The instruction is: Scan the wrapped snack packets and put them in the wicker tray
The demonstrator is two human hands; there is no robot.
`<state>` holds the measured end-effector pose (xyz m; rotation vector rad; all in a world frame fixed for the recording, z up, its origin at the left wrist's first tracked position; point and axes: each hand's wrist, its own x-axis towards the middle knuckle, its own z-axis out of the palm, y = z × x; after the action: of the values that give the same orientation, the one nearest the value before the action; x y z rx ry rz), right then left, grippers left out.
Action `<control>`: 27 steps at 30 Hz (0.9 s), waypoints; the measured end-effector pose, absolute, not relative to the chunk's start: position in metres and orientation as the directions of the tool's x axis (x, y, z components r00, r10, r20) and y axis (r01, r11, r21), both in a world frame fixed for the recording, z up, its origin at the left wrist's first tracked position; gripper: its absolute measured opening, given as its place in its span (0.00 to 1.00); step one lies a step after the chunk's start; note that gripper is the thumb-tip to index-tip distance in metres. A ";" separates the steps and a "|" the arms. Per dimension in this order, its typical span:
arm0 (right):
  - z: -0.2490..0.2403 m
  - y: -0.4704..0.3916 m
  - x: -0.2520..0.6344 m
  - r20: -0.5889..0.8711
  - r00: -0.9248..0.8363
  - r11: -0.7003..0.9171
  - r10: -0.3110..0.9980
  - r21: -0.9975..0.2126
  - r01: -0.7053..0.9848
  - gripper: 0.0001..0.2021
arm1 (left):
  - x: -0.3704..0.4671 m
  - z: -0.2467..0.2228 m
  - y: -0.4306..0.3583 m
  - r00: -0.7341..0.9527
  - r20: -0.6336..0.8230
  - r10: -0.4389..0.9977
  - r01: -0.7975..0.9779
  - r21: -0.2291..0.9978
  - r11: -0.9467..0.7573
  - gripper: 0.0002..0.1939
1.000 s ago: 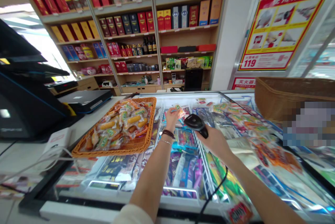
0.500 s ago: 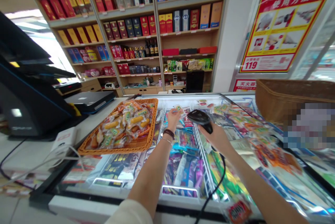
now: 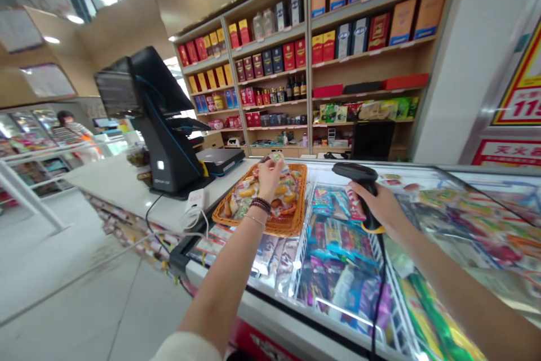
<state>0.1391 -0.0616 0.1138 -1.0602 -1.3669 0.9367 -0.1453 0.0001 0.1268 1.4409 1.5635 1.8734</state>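
My left hand [image 3: 270, 175] is above the orange wicker basket [image 3: 299, 203], its fingers closed on a small clear-wrapped snack packet [image 3: 276, 157]. Inside the basket lie several wrapped snacks [image 3: 249, 189], some of them yellow and sausage-shaped. Over the glass-topped freezer, my right hand [image 3: 382, 206] grips the handle of a black barcode scanner [image 3: 357, 172]. The scanner's head points left, and its cable [image 3: 381, 271] hangs down toward the front edge. Beneath the glass, wire baskets hold blue and purple packets [image 3: 342, 237] below and between my hands.
A black checkout terminal [image 3: 163, 130] and a flat scale [image 3: 222, 159] stand on the white counter [image 3: 122, 181] at left. A white cable [image 3: 169, 232] runs near the basket. Shelves of boxes [image 3: 270, 62] line the back. Another person [image 3: 71, 133] is far left.
My left hand has moved left, from over the freezer to over the wicker basket, carrying the snack packet. The view has turned left. The scanner stays in my right hand, now held more upright.
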 end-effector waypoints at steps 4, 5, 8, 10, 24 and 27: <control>0.106 -0.061 0.126 0.258 -0.026 0.259 0.966 -0.964 0.057 0.21 | -0.201 0.118 -0.022 -0.461 0.537 0.706 0.687 0.720 -0.100 0.13; 0.104 -0.061 0.126 0.257 -0.027 0.258 0.966 -0.965 0.054 0.21 | -0.209 0.117 -0.024 -0.465 0.555 0.690 0.741 0.671 -0.040 0.12; 0.103 -0.059 0.130 0.271 0.009 0.271 0.962 -0.962 0.033 0.20 | -0.211 0.120 -0.022 -0.440 0.646 0.624 0.838 0.545 0.027 0.16; 0.106 -0.059 0.139 0.272 0.046 0.272 0.961 -0.962 0.013 0.20 | -0.195 0.127 -0.016 -0.376 0.697 0.611 0.868 0.496 -0.032 0.20; 0.129 -0.072 0.280 0.153 0.548 0.287 0.822 -0.943 -0.167 0.11 | 0.108 0.117 0.035 0.409 0.586 0.699 0.570 0.435 -0.698 0.15; 0.112 -0.068 0.313 0.182 0.674 0.309 0.716 -0.948 -0.072 0.15 | 0.166 0.092 0.046 0.496 0.483 0.722 0.585 0.428 -0.688 0.15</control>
<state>0.3132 -0.0676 0.1124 -1.1494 -0.6700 0.5753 0.1657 0.0457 0.0920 2.5313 1.1227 0.9657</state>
